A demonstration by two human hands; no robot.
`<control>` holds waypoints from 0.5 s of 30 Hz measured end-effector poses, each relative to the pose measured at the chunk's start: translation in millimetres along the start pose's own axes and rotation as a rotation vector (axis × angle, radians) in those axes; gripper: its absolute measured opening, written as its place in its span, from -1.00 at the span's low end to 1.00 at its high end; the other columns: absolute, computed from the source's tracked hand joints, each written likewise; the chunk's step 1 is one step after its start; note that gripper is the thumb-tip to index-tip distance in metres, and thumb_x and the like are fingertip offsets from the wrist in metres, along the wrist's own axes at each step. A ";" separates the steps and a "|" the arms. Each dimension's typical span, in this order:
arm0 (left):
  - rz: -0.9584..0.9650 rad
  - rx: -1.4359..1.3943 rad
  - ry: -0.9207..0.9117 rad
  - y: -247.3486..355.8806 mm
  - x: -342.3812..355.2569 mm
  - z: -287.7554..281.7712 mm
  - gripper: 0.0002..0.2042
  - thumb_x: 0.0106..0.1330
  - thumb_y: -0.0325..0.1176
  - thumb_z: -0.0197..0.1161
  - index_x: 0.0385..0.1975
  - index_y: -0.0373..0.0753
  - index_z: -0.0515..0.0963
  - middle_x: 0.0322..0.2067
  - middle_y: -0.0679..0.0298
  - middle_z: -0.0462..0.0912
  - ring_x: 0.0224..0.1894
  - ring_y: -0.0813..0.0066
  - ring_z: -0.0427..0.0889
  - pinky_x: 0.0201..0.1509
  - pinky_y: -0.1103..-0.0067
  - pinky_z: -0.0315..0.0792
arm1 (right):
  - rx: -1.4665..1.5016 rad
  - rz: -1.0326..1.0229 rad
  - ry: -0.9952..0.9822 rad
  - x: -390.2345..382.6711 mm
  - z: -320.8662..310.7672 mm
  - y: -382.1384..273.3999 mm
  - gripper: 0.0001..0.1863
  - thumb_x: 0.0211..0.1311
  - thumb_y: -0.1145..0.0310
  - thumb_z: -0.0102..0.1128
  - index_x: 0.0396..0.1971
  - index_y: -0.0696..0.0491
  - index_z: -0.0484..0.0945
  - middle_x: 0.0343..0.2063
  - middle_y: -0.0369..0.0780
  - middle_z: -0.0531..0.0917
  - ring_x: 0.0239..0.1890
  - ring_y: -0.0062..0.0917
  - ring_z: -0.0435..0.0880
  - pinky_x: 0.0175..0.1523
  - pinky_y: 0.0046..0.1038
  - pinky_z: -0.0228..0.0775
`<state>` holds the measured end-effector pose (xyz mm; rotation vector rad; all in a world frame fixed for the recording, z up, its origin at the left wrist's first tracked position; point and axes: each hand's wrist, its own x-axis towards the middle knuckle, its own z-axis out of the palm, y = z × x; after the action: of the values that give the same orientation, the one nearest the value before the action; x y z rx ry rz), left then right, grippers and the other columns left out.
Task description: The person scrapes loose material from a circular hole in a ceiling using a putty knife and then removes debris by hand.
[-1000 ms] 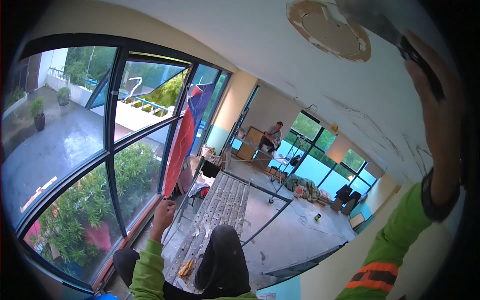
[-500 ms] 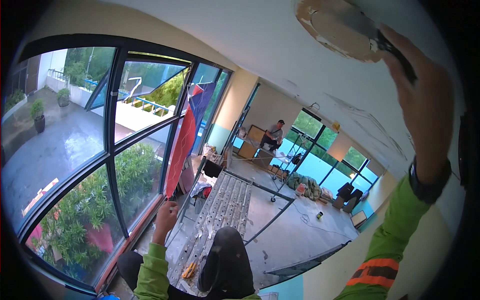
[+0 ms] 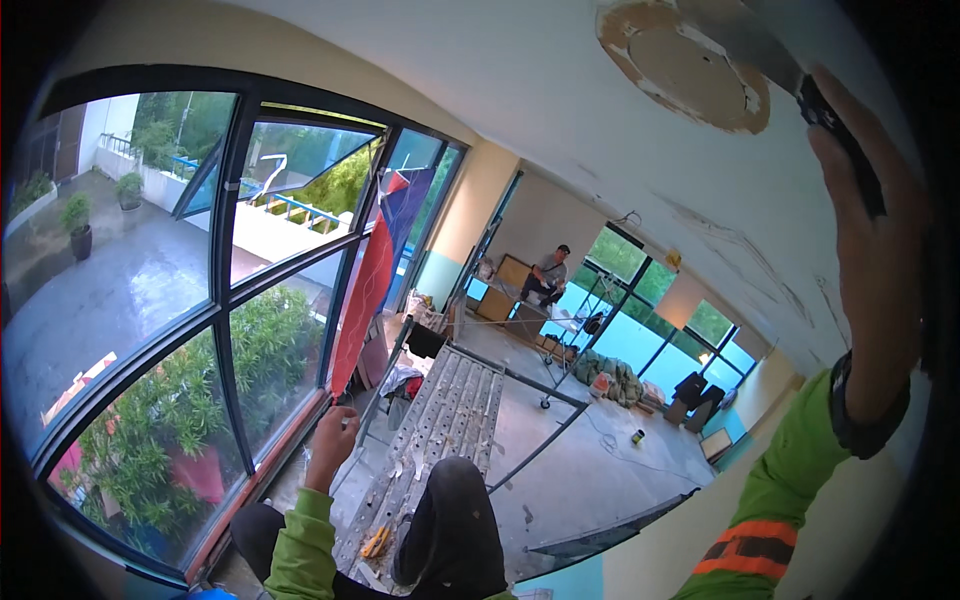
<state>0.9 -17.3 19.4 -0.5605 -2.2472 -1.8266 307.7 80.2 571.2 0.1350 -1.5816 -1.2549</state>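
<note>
Room under renovation, round brown ceiling patch (image 3: 675,72), littered scaffold platform (image 3: 462,402), stained grey floor (image 3: 570,450)

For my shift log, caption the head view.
Right hand holding a putty knife near a round ceiling patch.

Right hand (image 3: 872,190) gripping black-handled scraper (image 3: 808,92); contact with ceiling unclear. Round tan patch (image 3: 690,72) left of that hand. Left hand (image 3: 335,437) curled, red-blue cloth (image 3: 375,275) just above, yellow tool (image 3: 376,541) below on perforated platform (image 3: 455,410).
</note>
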 end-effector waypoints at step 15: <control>-0.024 0.007 -0.024 -4.3 0.7 0.8 -0.80 0.18 -0.37 0.14 -0.29 -0.35 0.55 -0.20 0.02 0.56 -0.21 0.09 0.59 -0.10 0.38 0.47 | -0.073 -0.024 0.010 18.8 0.1 -18.2 -0.66 0.21 0.33 0.15 0.01 -0.03 0.51 -0.22 -0.10 0.63 -0.27 -0.23 0.62 -0.12 -0.45 0.43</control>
<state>-1.4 -17.2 15.7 -0.5594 -2.2840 -1.8326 290.8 60.3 569.6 0.1147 -1.5273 -1.3270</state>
